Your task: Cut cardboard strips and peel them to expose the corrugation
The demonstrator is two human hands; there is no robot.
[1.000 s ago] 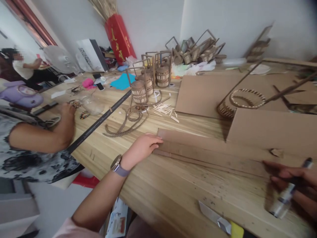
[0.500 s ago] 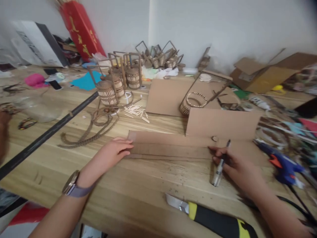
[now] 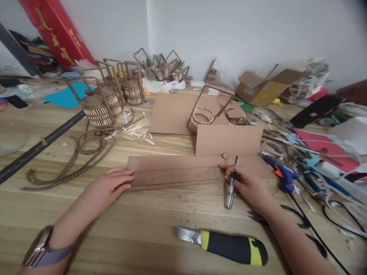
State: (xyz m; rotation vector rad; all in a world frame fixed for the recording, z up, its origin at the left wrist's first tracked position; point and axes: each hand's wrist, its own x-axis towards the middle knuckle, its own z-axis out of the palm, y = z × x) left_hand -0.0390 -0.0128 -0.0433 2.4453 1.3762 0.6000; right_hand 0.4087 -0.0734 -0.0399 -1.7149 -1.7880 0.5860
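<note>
My left hand (image 3: pixel 113 187) rests with fingers stretched out over the left end of a long, narrow cardboard strip (image 3: pixel 172 177). The strip lies along a larger folded piece of cardboard (image 3: pixel 229 140), one flap of which stands up. At the strip's right end, my right hand (image 3: pixel 246 183) has its fingertips on the cardboard. A pen (image 3: pixel 231 187) with a clear barrel is tucked between this hand's closed fingers, slanting across them. Nearer to me, a black and yellow utility knife (image 3: pixel 223 246) lies on the wooden table with its blade pointing left.
Behind the strip are a lidless slatted basket (image 3: pixel 203 116), a flat cardboard sheet (image 3: pixel 169 112) and scattered small sticks (image 3: pixel 136 131). Lidded baskets (image 3: pixel 96 110) and braided cord (image 3: pixel 69 164) stand and lie left. A blue glue gun (image 3: pixel 282 173) and black-handled scissors (image 3: pixel 295 215) are right.
The view has turned to the right, so everything sits further left in the picture. Both hands keep their places on the cardboard strip, and the pen stays in my right hand.
</note>
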